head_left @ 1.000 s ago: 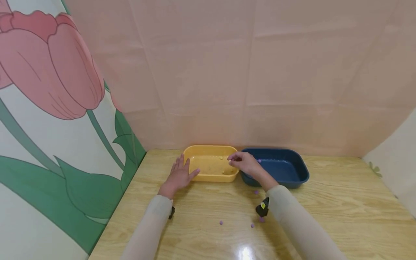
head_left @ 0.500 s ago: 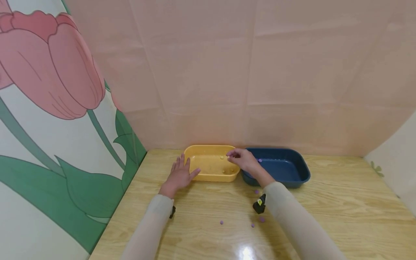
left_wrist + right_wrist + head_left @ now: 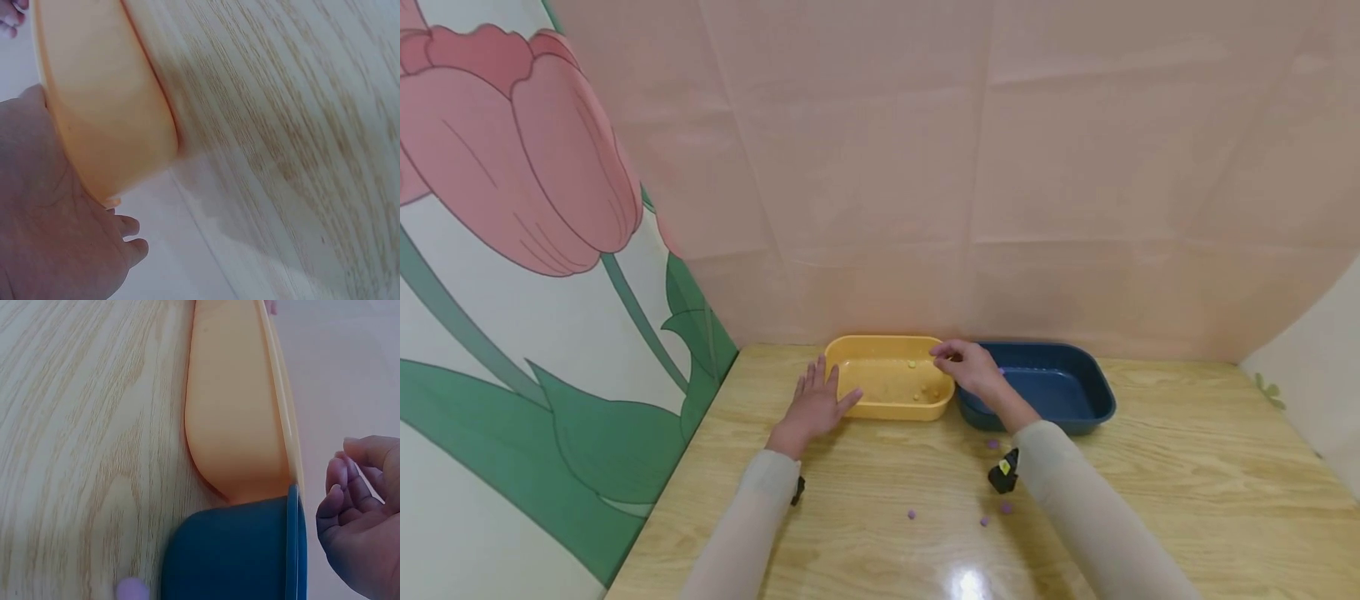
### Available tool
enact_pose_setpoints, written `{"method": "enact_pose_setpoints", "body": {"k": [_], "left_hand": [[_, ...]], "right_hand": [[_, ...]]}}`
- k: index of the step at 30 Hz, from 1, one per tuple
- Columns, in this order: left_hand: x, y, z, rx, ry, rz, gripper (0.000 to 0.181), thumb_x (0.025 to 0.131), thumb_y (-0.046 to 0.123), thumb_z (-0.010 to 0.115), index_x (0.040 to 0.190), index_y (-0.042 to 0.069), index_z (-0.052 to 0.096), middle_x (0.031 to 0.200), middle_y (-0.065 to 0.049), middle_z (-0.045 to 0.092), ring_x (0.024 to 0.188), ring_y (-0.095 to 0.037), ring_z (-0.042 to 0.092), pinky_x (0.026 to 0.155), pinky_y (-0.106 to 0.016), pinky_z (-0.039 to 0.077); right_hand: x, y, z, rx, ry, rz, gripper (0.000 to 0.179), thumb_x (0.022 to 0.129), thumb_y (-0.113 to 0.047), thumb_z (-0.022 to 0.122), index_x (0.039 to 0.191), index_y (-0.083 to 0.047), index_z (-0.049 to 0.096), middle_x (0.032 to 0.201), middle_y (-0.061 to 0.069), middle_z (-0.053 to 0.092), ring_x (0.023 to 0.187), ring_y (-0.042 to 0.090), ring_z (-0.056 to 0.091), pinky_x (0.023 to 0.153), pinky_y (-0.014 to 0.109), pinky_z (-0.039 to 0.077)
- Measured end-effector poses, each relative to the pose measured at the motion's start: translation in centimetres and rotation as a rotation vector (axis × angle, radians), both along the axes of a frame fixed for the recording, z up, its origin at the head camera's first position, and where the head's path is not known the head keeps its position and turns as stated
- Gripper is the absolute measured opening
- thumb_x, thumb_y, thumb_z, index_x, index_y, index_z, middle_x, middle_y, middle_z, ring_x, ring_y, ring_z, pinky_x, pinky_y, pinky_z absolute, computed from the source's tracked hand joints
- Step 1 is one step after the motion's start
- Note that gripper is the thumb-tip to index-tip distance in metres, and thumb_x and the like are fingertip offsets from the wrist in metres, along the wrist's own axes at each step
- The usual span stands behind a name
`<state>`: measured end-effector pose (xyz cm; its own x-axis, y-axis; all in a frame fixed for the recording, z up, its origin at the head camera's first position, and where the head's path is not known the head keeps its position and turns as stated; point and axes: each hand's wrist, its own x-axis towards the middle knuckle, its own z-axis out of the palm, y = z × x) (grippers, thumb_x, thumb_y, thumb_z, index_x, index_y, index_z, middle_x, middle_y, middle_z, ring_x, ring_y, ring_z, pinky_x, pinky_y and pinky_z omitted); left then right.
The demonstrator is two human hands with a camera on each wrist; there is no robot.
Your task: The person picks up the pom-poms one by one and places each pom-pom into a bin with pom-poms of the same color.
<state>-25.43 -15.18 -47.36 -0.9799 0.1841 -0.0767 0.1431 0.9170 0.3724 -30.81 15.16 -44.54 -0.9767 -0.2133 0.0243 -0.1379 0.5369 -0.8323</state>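
Observation:
My left hand is spread over the left end of a yellow tray, its palm side against the rim in the left wrist view. Above the tray's right end, beside the blue tray, hovers my right hand. Its fingers are loosely bent, and nothing shows between thumb and fingertips. Inside the yellow tray lie several small yellow pellets, one toward the back and another nearer the right front. The right wrist view has the right hand beyond the rims of both trays.
The blue tray adjoins the yellow one on the right and contains a purple pellet, partly covered by the right hand. More purple pellets, such as one at front, lie on the wooden table. A pink cloth hangs behind.
The right thumb and fingers have let go of a small yellow pellet, and one more now shows inside the yellow tray. That hand has shifted slightly right; the left hand stays put.

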Motion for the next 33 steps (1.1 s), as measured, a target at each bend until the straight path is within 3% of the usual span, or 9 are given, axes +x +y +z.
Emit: {"method": "enact_pose_setpoints", "body": {"k": [9,18,26,33], "left_hand": [[-0.1,0.0,-0.1,0.003,0.004,-0.001,0.085,0.104,0.062,0.035,0.161,0.001,0.017,0.167,-0.020,-0.012,0.154,-0.039,-0.010,0.124,-0.056,0.001],[0.0,0.0,-0.2,0.016,0.002,0.007,0.086,0.104,0.063,0.035,0.161,0.002,0.017,0.168,-0.022,-0.010,0.154,-0.039,-0.010,0.124,-0.056,0.001],[-0.1,-0.1,-0.5,0.026,-0.007,0.003,0.089,0.103,0.067,0.032,0.161,0.002,0.015,0.167,-0.019,-0.014,0.154,-0.037,-0.012,0.124,-0.054,0.000],[-0.1,-0.1,-0.4,0.029,-0.005,0.003,0.086,0.104,0.063,0.035,0.161,0.002,0.015,0.167,-0.018,-0.015,0.154,-0.037,-0.012,0.124,-0.055,-0.001]], "right_hand": [[0.4,1.6,0.0,0.008,0.035,-0.021,0.024,0.099,-0.022,0.068,0.119,-0.009,0.071,0.118,0.009,0.070,0.113,0.029,0.063,0.096,0.046,0.051],[0.7,4.1,-0.1,0.032,0.051,-0.017,0.025,0.101,-0.027,0.065,0.121,-0.013,0.070,0.119,0.008,0.070,0.115,0.029,0.061,0.096,0.048,0.050],[2.0,6.4,0.1,0.126,0.134,-0.061,0.029,0.100,-0.030,0.066,0.124,-0.014,0.069,0.135,0.014,0.063,0.130,0.039,0.052,0.105,0.058,0.041],[3.2,8.5,0.3,0.165,0.191,-0.039,0.041,0.102,-0.033,0.063,0.136,-0.011,0.062,0.144,0.017,0.057,0.130,0.041,0.053,0.103,0.059,0.044]]}}
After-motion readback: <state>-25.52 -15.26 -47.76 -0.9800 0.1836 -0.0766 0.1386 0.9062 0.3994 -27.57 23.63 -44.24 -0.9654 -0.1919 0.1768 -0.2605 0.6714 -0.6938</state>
